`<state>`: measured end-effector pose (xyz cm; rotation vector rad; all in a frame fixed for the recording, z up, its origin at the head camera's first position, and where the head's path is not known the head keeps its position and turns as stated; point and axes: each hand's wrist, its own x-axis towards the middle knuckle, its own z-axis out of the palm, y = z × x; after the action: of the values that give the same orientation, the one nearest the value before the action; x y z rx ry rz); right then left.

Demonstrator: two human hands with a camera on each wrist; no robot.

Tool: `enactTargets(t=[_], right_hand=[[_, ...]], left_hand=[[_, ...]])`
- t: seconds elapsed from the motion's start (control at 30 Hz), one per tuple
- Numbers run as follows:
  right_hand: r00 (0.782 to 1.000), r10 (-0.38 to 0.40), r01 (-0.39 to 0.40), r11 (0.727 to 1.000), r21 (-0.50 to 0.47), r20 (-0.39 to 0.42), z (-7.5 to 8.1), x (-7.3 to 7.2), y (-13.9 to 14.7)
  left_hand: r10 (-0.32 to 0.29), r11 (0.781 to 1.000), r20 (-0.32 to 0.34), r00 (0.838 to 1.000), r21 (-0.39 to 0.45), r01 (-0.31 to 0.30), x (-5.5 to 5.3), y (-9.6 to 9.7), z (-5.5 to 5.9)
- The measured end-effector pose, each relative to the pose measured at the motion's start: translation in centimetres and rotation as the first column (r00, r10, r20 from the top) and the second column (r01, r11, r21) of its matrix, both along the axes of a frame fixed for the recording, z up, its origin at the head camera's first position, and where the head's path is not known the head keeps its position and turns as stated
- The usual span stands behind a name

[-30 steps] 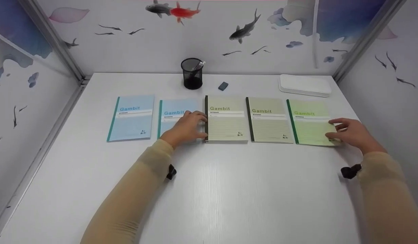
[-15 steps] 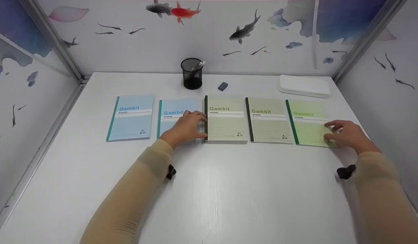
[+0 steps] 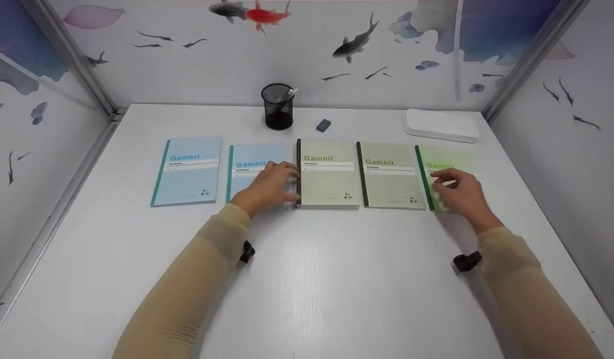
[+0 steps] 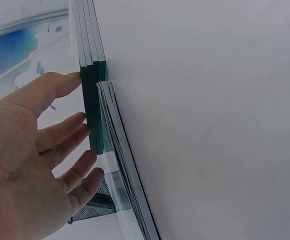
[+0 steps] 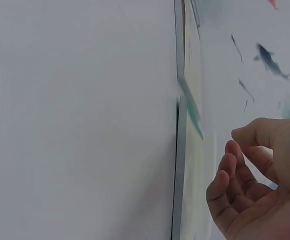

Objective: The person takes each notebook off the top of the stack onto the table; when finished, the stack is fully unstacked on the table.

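Note:
Gambit notebooks lie in a row on the white table (image 3: 307, 279). My left hand (image 3: 269, 183) reaches over the smaller blue notebook (image 3: 257, 153), its spread fingertips and thumb right at the dark spine of a thick olive notebook stack (image 3: 332, 187). In the left wrist view, the fingers are relaxed along the spines of the notebooks (image 4: 92, 95). My right hand (image 3: 461, 194) hovers over the bright green notebook (image 3: 449, 153), hiding its lower right part. The right wrist view shows that hand (image 5: 265, 185) with loosely bent fingers and nothing between them.
A thinner olive notebook (image 3: 391, 187) lies between the stack and the green one. Far left is a larger blue notebook (image 3: 190, 182). Behind stand a black mesh pen cup (image 3: 278, 112), a dark eraser (image 3: 323, 125) and a white case (image 3: 441, 124). Printed panels enclose three sides.
My right hand has left the green notebook's right edge and moved left over its cover toward the spine. My left hand stays at the olive stack's spine. The head view has shifted slightly.

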<state>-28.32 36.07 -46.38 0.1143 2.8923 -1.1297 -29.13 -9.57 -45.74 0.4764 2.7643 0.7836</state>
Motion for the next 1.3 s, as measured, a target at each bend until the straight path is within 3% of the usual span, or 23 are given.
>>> enactTargets(t=[0.17,0.37,0.6,0.77,1.13,1.3], right_hand=[[0.994,0.107,-0.104,0.99,-0.094,0.032,0.2,-0.1,-4.7],[0.983,0.171,-0.155,0.968,-0.196,0.069,0.3,-0.8,-9.1],[0.974,0.178,-0.141,0.96,-0.242,0.139,-0.2,-2.2,-12.3],[0.966,0.167,-0.111,0.957,-0.268,0.196,-0.2,-2.8,-14.7],[0.967,0.147,-0.098,0.969,-0.227,0.208,-0.2,-3.6,-15.9],[0.964,0.16,-0.111,0.968,-0.227,0.21,-0.1,-3.9,-16.0]], left_hand=[[-0.01,1.0,-0.002,1.0,-0.008,0.01,-0.1,0.0,0.3],[-0.02,0.999,-0.02,1.0,-0.028,0.019,-0.1,0.2,0.0],[-0.017,1.0,-0.001,1.0,0.018,0.017,-0.2,0.4,-0.5],[0.002,1.0,-0.007,1.0,0.005,-0.002,-0.4,0.0,-0.5],[0.002,1.0,0.006,1.0,0.021,-0.002,-0.3,0.2,-0.4],[0.006,1.0,-0.001,1.0,-0.019,-0.007,-0.4,0.2,-0.1]])
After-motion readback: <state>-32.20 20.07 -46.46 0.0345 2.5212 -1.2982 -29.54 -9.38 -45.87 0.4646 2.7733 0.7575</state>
